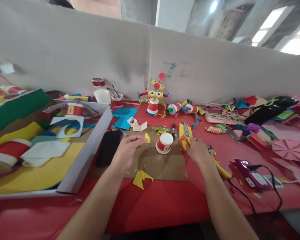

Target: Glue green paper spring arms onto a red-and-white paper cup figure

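The 2 hands are apart, on either side of a red-and-white cup (164,143) that stands on a brown board (162,170) on the red worktop (150,203). The left hand (126,150) pinches a small yellow piece (147,138) between thumb and fingertips, held up to the left of the cup. The right hand (198,150) is at the handles of the scissors (186,128), to the right of the cup; I cannot tell whether its fingers are closed around them.

The yellow piece looks like thin paper or card: almost weightless, flat, easily creased. A light pinch at its edge, as now, should suit it; squeezing would likely bend it, and lying flat it would be hard to pick up.

The scissors should be stiff and the heaviest of these 3 things. Their handles are the place to take hold, with fingers clear of the blades, which point away from the person.

The cup seems to be light paper, wider rim down, and probably dents under pressure. Fingers spread around its side, near the firmer rim, would be safest. Yellow scraps (139,181) lie at the board's near edge, loose and easily brushed aside.
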Available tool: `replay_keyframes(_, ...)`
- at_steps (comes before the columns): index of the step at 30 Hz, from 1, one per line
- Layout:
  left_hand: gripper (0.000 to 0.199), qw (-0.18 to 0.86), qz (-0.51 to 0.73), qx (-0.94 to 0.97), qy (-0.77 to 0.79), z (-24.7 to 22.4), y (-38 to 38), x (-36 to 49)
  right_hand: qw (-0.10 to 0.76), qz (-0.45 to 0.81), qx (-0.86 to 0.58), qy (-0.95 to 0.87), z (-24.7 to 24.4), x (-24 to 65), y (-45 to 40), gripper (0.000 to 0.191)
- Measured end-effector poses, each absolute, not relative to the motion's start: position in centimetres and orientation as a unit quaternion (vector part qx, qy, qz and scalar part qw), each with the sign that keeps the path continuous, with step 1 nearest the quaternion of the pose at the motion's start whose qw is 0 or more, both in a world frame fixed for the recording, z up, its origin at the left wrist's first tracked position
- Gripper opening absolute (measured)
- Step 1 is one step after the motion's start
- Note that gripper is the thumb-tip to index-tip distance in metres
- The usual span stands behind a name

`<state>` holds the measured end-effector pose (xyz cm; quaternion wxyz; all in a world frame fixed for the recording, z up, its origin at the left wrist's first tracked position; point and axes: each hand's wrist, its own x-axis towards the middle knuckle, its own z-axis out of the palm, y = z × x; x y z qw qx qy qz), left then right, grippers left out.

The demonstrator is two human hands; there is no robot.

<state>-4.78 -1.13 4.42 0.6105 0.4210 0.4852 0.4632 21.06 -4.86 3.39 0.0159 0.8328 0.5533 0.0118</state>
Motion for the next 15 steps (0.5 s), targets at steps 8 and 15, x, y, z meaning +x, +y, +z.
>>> replay_keyframes(8,0.014,0.604,0.527,0.352,0.483,3.9,-0.8,-5.0,0.007,-0.047,0.844,0.534,3.5,21.9,-4.3,0.034)
replay_keyframes(15,0.016,0.616,0.590,0.284,0.438,4.2,-0.4,-5.5,-0.338,-0.142,0.791,0.491,6.0,21.4,-7.5,0.070)
